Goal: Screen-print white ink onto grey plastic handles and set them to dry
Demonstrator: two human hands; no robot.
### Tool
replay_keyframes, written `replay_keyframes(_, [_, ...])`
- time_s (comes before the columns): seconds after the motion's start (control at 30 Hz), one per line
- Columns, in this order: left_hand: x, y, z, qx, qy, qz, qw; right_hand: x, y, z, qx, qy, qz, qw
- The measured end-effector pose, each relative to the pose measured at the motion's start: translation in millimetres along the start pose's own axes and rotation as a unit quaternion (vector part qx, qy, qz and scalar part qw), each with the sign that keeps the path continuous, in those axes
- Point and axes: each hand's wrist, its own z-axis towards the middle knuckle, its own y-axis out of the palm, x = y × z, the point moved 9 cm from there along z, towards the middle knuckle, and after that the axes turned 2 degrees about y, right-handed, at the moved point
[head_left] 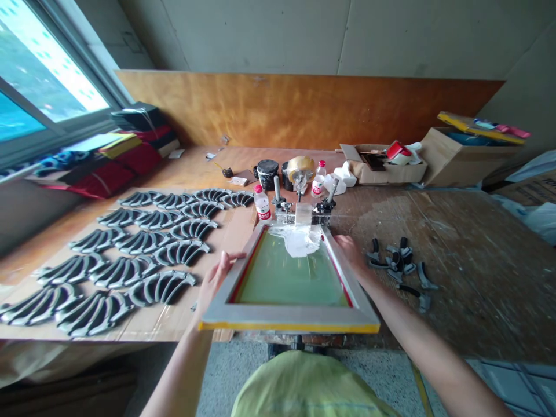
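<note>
A screen-printing frame [290,316] with a green mesh and grey rim is tilted up toward me on a clamp hinge [299,211]. White ink [302,242] sits on the mesh near the hinge. My left hand [216,278] grips the frame's left side, thumb on top of the rim. On the frame's right side, my right hand [351,253] holds the rim, its fingers mostly hidden under it.
Rows of several dark curved plastic parts [130,255] lie on cardboard at the left. A small pile of the same parts [399,260] lies right of the frame. Two bottles [262,204], a black tub [267,172], tape roll [301,167] and cardboard boxes [382,165] stand behind.
</note>
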Motion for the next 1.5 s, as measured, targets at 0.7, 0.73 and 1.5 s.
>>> replay_keyframes(0.7, [-147.6,1.0,-8.5,0.001,-0.099,0.038,0.994,-94.1,21.0,-4.0,-0.231,-0.256,-0.067,0.936])
replay_keyframes(0.73, [-147.6,1.0,-8.4,0.002,-0.097,0.039,0.994,-94.3,18.4,-2.1,-0.238,-0.262,-0.061,0.933])
replay_keyframes(1.5, [-25.5,0.2,-8.8,-0.015,-0.068,0.023,0.997,-42.7,-33.8,104.3,0.005,-0.002,-0.031,1.0])
